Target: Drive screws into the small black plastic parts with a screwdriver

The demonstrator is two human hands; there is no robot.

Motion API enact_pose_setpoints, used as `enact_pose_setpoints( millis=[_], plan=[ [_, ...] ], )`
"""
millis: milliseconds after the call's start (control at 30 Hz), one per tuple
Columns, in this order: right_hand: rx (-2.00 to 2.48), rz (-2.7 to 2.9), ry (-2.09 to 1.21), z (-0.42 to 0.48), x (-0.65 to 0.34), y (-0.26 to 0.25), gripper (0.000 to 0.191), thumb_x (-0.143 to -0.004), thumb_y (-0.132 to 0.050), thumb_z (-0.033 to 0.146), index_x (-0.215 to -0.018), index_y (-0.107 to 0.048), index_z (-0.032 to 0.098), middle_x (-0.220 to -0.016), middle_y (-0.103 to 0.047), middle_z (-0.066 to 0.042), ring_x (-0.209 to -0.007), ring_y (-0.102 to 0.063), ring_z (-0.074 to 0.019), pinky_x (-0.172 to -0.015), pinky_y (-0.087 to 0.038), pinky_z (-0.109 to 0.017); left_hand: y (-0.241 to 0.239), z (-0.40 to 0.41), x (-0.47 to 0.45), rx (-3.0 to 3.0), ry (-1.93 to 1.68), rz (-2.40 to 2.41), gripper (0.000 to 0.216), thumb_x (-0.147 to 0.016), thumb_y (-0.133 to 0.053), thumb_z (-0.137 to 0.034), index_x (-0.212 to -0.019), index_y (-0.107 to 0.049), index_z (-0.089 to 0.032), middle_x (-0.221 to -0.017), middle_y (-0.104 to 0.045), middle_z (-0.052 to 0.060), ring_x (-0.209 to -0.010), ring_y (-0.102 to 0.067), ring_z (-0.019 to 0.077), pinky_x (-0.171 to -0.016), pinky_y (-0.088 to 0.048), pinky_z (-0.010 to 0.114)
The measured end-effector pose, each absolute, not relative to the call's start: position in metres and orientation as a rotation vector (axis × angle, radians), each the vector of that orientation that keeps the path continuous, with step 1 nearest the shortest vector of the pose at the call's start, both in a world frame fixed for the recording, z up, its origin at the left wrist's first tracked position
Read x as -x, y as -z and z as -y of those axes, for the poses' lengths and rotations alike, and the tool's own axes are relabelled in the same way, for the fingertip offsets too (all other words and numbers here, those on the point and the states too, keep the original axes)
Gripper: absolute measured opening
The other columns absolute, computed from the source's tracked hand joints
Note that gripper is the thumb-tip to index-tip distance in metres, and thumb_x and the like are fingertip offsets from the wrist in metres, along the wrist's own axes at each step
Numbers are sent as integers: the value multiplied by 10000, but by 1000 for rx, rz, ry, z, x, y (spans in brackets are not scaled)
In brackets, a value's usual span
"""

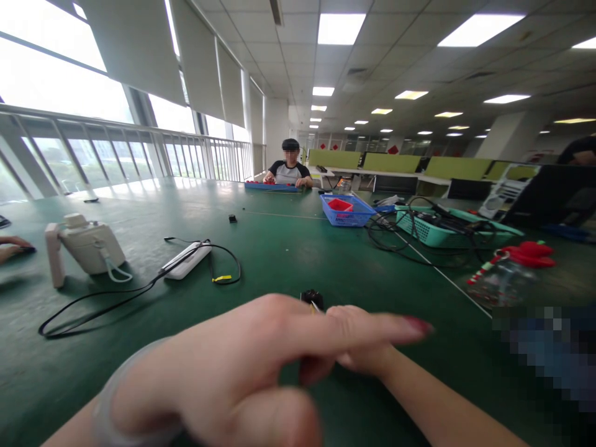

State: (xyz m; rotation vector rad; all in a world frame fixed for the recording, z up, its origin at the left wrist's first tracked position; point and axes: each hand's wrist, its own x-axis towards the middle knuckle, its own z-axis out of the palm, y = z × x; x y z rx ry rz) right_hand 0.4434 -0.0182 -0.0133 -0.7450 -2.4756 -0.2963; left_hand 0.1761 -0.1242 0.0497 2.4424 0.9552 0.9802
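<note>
Large and close to the camera, my left hand reaches across the middle of the view. Its index finger points to the right, the thumb is apart below, and nothing shows in its grasp. Behind it, my right hand is closed, with its fingers partly hidden by the left. A thin silvery sliver sticks out by the right fingers towards a small black block on the green table. Whether that sliver is a tool in the right hand is hard to make out.
Left stand a beige bottle and a white power bank with a black cable. A blue basket, a teal basket with cables and a red-lidded jar are right. A person sits opposite; another's hand shows left.
</note>
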Motion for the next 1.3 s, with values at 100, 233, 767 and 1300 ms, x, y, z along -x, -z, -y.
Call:
enact_pose_setpoints(
  millis=[100,233,767,1300],
  plan=[
    [753,2485,286,18,-444,13,114,-817,-514,196,-867,-616,189,-781,-615,-39,-686,-537,-170,-639,-392,-298,-73,48,-220,-2701,-680,-941,582,-870,-531,-520,-1401,-424,-307,-1170,-633,54,-1107,-582,252,-960,-461,370],
    [771,2502,272,19,-443,11,133,-844,-497,185,-902,-618,188,-807,-616,-38,-701,-536,-164,-648,-385,-296,-43,-17,-245,-2774,-503,-1202,592,-851,-587,-418,-1391,-441,-227,-1385,-511,107,-1252,-470,306,-1048,-382,463],
    [796,2471,161,18,-444,10,97,-849,-511,181,-893,-598,187,-800,-611,-15,-692,-525,-141,-644,-388,-281,22,-44,-240,-2543,-657,-1234,350,-840,-606,-283,-1187,-582,-246,-1181,-652,42,-1111,-576,237,-993,-437,374],
    [760,2524,281,23,-441,9,127,-843,-514,179,-920,-614,174,-815,-620,-41,-719,-534,-167,-657,-398,-305,33,-49,-240,-2534,-709,-1240,433,-814,-641,-267,-1239,-565,-240,-1220,-631,55,-1142,-554,242,-1022,-422,383]
  ],
)
